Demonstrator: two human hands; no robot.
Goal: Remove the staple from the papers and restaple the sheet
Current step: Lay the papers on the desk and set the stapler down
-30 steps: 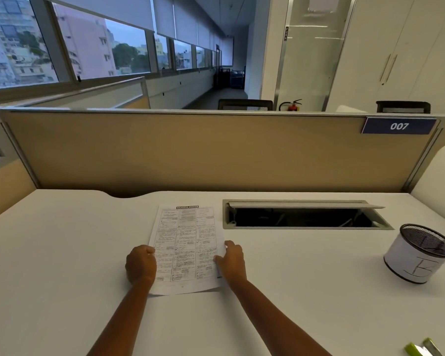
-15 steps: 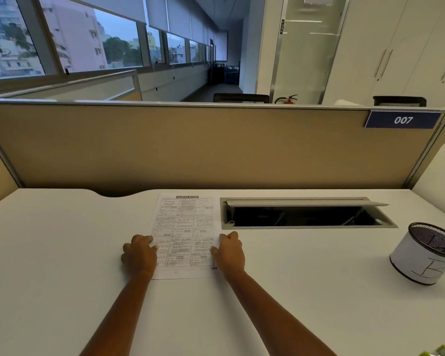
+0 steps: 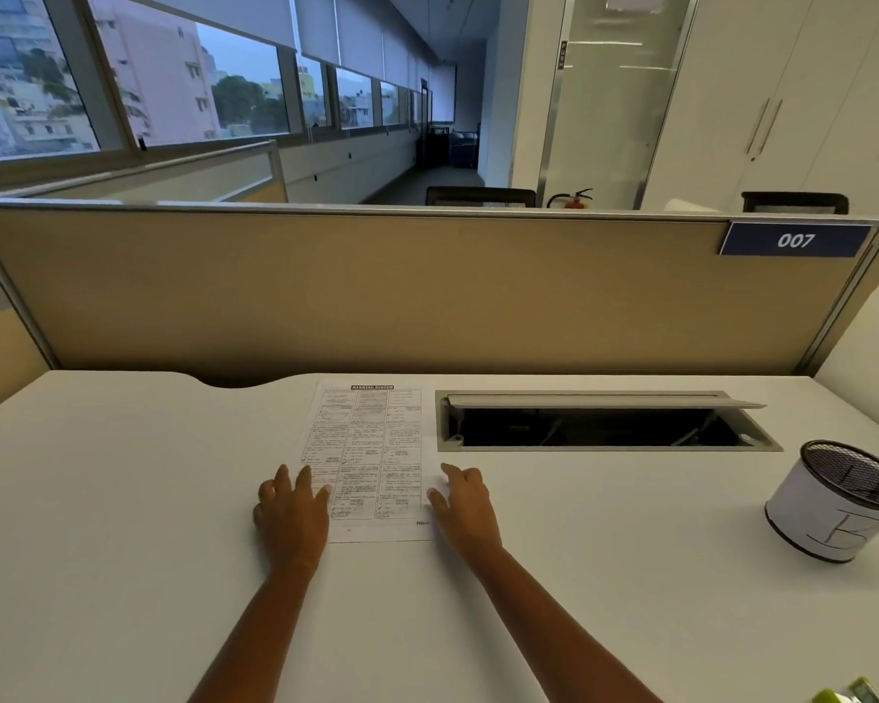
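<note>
- Left hand: palm down on the white desk, forearm reaching straight forward. The fingers are extended and slightly spread and grasp nothing. The fingertips overlap the left edge of the papers.
- Papers: lying flat on the desk between the two hands, near edge level with the wrists. The long axis runs directly away from the person. The bold heading is at the far end, beyond the fingertips, so the print reads upright from the person's side. The sheet is rectangular, white and densely printed in boxed columns. A staple cannot be made out at this size.
- Right hand: palm down, forearm angled in from the lower right. The fingers are loosely extended and released, holding nothing. They rest against the right edge of the papers.
- Cable hatch: a rectangular grey metal-framed opening in the desk, ahead of and to the right of the right hand. Its flap is raised and the interior is dark.
- Mesh cup: cylindrical, with a black wire-mesh rim and a white paper wrap. It stands well to the right of the right hand.
- Green object: at the frame's lower right corner, behind the right hand and cut off. Its type cannot be determined.
</note>
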